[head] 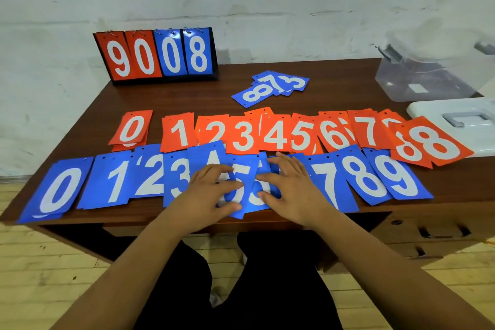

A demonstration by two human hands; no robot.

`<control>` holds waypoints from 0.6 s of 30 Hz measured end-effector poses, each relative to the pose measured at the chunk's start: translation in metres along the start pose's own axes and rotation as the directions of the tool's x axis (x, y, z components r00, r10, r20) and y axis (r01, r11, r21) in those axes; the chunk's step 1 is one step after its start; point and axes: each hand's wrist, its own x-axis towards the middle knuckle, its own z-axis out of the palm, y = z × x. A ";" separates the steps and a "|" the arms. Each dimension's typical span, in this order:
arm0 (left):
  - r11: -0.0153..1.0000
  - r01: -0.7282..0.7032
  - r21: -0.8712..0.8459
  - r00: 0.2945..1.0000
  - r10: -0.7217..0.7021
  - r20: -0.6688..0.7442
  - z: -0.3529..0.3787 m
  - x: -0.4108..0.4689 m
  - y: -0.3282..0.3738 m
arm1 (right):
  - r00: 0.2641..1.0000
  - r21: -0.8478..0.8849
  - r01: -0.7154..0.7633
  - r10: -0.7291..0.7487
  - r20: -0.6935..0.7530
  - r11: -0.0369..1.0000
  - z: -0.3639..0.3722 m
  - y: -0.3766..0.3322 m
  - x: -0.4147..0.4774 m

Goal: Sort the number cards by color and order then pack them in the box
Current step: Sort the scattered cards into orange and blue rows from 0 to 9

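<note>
While the blue cards [241, 185] lie in a near row on the surface [334, 88] with orange cards [267, 134] behind, the left hand [211, 190] and right hand [292, 185] press spread fingers flat on the middle blue 5s, gripping nothing. Thin, light and glossy, they likely slide; lifting an edge seems best. The clear box [420, 78] waits far right

Near row cards [329, 182]: blue, white numerals
Far row cards [242, 135]: orange-red, white numerals
Surface [187, 96]: dark reddish-brown woodgrain
Box [426, 80]: clear
</note>
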 end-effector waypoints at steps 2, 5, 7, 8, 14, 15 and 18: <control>1.000 0.030 0.007 0.998 -0.030 -0.051 0.006 0.003 0.009 | 0.999 0.005 -0.024 0.025 -0.022 1.000 0.003 -0.003 0.002; 0.993 0.106 -0.045 0.986 -0.111 -0.123 0.005 0.006 0.012 | 0.998 0.027 -0.032 0.033 -0.062 0.999 0.002 -0.006 0.001; 0.981 0.188 -0.044 0.960 -0.193 -0.204 0.002 0.004 0.007 | 0.999 -0.022 0.034 -0.035 -0.027 0.999 0.001 -0.011 0.001; 0.972 0.233 -0.019 0.947 -0.231 -0.223 0.001 0.003 0.003 | 0.998 -0.049 0.067 -0.066 0.010 0.997 0.001 -0.014 0.001; 0.963 0.266 0.034 0.960 -0.261 -0.104 -0.005 -0.001 -0.009 | 0.993 -0.086 0.071 -0.063 0.095 0.994 -0.004 -0.014 0.007; 0.965 0.261 0.034 0.962 -0.257 -0.094 -0.005 -0.001 -0.010 | 0.994 -0.078 0.067 -0.059 0.092 0.995 -0.005 -0.011 0.005; 0.967 0.254 0.018 0.964 -0.251 -0.090 -0.005 -0.002 -0.010 | 0.996 -0.032 0.064 -0.062 0.070 0.997 -0.005 -0.005 0.000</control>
